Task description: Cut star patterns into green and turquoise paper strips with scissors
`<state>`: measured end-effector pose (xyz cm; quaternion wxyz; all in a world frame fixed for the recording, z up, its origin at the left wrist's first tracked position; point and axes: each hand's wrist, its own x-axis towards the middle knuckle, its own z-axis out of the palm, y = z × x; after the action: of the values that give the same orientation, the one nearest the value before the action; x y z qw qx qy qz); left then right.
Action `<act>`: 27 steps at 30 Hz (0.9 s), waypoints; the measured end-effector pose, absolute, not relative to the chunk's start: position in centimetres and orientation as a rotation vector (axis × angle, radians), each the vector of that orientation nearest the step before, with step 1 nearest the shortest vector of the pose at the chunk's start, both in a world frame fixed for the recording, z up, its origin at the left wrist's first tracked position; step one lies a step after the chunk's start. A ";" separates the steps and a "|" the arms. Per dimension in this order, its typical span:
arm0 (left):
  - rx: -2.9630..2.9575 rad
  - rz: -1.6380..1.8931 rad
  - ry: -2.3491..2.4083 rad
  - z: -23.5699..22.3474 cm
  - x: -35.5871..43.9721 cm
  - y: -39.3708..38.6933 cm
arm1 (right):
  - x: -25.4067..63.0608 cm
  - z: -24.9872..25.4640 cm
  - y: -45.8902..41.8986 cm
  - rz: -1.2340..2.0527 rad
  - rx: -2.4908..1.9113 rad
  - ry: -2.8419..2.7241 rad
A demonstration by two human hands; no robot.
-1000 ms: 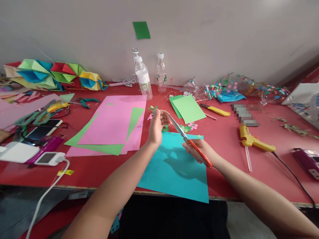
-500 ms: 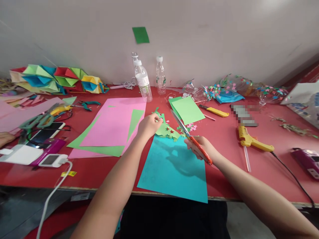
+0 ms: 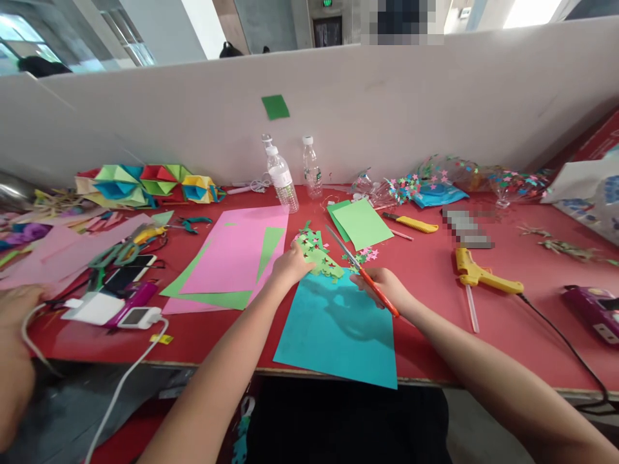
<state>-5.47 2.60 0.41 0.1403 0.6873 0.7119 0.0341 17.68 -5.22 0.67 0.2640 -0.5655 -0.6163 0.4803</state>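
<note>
My left hand (image 3: 291, 263) is on the light green paper scraps (image 3: 323, 261), which have star-shaped holes. Its thumb and fingers close on their left edge. My right hand (image 3: 384, 288) is wrapped around the orange-red handles of a pair of scissors (image 3: 362, 270). The blades point up and to the left, above the right side of the scraps. Beneath both hands lies a turquoise sheet of paper (image 3: 338, 335), with the scraps at its far edge. Small pink and green paper stars (image 3: 368, 254) are scattered beside the scissors.
Pink sheets (image 3: 227, 251) lie at left, light green squares (image 3: 365, 225) behind. Plastic bottles (image 3: 282, 180) stand by the partition. A yellow cutter (image 3: 416, 223) and glue gun (image 3: 488, 277) lie right. Chargers and cables (image 3: 138, 317) are at left, near another person's arm (image 3: 14, 361).
My left hand has moved down and left, onto the scraps. My right hand still holds the scissors. The view has tilted up, and another person's arm has come further in at left.
</note>
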 end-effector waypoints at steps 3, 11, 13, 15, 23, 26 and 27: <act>1.896 0.316 2.049 -0.3 -5.9 2.5 | 17.7 0.7 -5.0 1.275 -1.523 -1.648; 1.163 1.303 1.325 0.8 -6.4 0.7 | 18.3 1.7 -4.2 1.313 -1.389 -1.487; 1.049 1.345 1.195 1.1 -5.8 0.5 | 18.3 1.8 -3.8 1.283 -1.388 -1.500; 0.995 1.325 1.120 1.2 -4.8 0.5 | 18.2 1.7 -3.4 1.261 -1.399 -1.517; 0.814 1.168 0.942 0.2 -1.2 2.2 | 18.1 1.7 -2.3 1.184 -1.426 -1.492; 0.838 1.036 0.873 -0.4 -1.1 1.7 | 18.4 2.0 -1.8 1.195 -1.429 -1.488; 0.856 1.005 0.864 -0.6 -1.2 1.4 | 18.6 2.0 -1.7 1.208 -1.428 -1.492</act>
<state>-1.18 1.44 -0.59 0.7046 0.3850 0.3884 0.4521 18.56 -1.70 1.99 0.3660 -0.5554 -0.5803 0.4699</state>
